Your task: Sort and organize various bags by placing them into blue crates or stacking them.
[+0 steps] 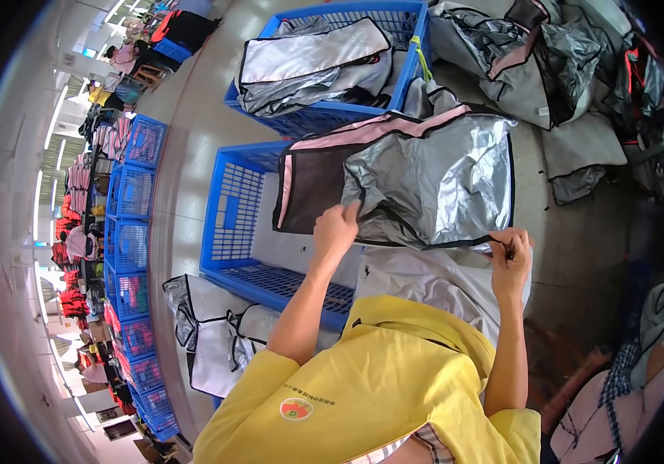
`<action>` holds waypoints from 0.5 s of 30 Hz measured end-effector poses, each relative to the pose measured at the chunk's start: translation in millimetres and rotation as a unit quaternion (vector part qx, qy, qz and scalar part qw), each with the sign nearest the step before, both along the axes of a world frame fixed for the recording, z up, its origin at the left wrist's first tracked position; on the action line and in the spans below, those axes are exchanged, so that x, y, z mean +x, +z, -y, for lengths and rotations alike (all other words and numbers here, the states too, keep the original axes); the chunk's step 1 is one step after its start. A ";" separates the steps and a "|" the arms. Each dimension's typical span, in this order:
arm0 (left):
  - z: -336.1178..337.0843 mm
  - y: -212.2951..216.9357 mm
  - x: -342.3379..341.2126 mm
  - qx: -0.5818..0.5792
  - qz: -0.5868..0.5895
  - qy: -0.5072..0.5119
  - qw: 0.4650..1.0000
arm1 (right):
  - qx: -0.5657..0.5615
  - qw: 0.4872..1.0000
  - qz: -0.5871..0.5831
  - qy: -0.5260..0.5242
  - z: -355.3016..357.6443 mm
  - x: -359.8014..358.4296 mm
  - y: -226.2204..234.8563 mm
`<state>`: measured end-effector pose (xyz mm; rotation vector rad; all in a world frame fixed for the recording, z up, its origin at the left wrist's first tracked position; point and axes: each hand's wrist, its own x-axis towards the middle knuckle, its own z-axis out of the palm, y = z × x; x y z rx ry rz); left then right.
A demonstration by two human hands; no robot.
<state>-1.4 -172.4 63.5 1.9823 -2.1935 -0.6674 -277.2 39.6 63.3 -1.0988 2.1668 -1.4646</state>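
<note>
Nearest the lens: yellow garment (382, 387) on the person's torso, round printed patch on its front, checked collar edge at the lower rim. Both bare forearms rising from it toward the work.

Left hand (336, 230): grip closed, fingers curled over the lower edge of a silver fabric panel (432, 185) near its left corner. Right hand (511, 259): thumb and fingertips pinched on the black piping at the panel's lower right corner. Panel held up and spread between the two hands, above the near blue crate (231, 224) and partly overhanging its right side. Panel faced in crinkled silver, bound in black, with a pink strip along the top edge and a dark brown section on its left.

Pale grey fabric (425, 282) lying just below the held panel, between the arms.

Second blue crate (324, 116) farther off, loaded with folded silver pieces (309, 66). Loose heap of similar silver and grey pieces (533, 69) at upper right on the floor. More silver pieces (208, 332) on the floor left of the near crate. Row of blue crates (135, 232) along the far left, red garments beside them.
</note>
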 end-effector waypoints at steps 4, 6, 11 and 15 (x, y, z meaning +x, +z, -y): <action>4.8 6.9 0.0 -0.017 0.020 -0.022 0.999 | -0.055 0.997 0.051 0.000 -12.0 -7.0 -13.0; 4.9 17.0 -4.7 0.000 0.040 -0.094 0.995 | -0.041 0.998 0.053 0.022 -18.2 -6.8 -6.5; 6.9 3.8 3.9 -0.067 0.042 -0.174 0.982 | -0.039 0.997 0.057 0.019 -24.1 -9.8 -5.0; 38.0 58.5 41.3 0.114 -0.257 -0.097 0.955 | -0.022 0.997 0.056 -0.042 -47.9 -39.8 -11.6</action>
